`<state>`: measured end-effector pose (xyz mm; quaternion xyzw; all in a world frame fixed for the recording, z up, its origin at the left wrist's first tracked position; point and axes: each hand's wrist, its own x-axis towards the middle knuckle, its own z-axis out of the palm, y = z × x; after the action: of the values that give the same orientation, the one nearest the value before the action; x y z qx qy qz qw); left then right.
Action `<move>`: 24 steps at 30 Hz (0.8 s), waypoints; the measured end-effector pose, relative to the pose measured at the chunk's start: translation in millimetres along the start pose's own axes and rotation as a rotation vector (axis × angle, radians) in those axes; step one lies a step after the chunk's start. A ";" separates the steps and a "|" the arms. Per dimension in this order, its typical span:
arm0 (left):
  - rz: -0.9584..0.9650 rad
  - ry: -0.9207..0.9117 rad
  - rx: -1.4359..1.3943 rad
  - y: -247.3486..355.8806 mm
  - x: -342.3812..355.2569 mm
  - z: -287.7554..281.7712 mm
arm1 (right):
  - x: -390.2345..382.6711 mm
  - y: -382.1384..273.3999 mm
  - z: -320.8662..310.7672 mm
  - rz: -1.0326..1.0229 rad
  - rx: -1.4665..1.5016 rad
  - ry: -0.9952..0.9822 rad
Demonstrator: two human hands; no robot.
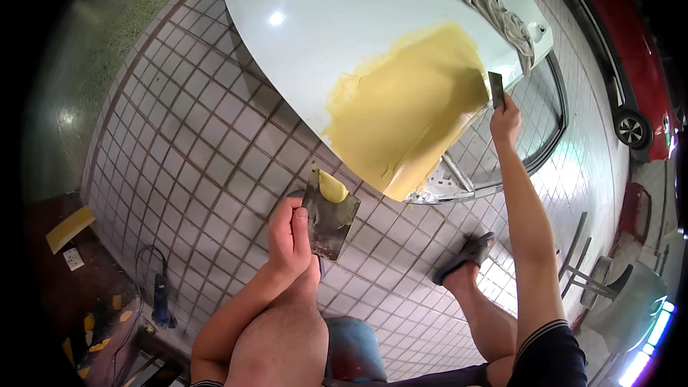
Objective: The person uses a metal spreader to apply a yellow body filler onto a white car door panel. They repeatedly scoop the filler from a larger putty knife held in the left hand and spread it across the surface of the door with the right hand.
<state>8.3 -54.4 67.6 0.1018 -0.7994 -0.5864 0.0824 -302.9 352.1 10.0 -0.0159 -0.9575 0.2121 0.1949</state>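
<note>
A: Your left grip (288,238), what's it doing?

B: You've got it at seven o'clock, clenched on the near-left edge of a dark plate (328,228), thumb lying on the upper face. The plate sits around six o'clock, and a lump of yellow paste (333,187) rests at its twelve o'clock end.

A: Your right grip (506,125)?

B: Between two and three o'clock, your arm stretched out, fingers wrapped round a small scraper (496,87). Blade points to twelve, just beside the yellow patch (405,100). Whether it touches the door (308,18), can't tell.

A: Place the door and patch for me.

B: White door in front of you, eleven round to two. The patch spreads over it at about one o'clock, smooth in the middle, ragged along its left edge. A crumpled grey cloth (502,21) lies on the door between one and two. The dark window frame (562,111) curves round near three.

A: Rest of it?

B: Tiled floor (215,132) under you. Blue stool (355,347), six o'clock, by your leg. Dark power tool (160,302) with a cord, eight o'clock. Red car (616,36), two o'clock, out at the rim. Your sandal (466,259), four o'clock.
</note>
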 end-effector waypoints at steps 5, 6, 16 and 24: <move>0.015 0.001 -0.010 -3.5 0.9 0.4 | -2.5 2.0 14.4 -0.033 0.011 0.020; 0.029 0.015 -0.006 -4.2 1.1 0.8 | -6.0 -2.6 16.8 -0.023 0.014 0.013; 0.052 0.017 -0.019 -10.4 -1.8 -0.7 | -63.5 -31.0 28.0 -0.115 0.068 -0.014; -0.034 -0.028 0.004 -4.8 -3.8 -2.2 | -116.7 -64.0 24.1 -0.194 0.137 -0.054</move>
<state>12.9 -56.9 63.7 0.1071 -0.7997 -0.5876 0.0609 -200.9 271.1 -26.5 0.0958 -0.9426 0.2577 0.1894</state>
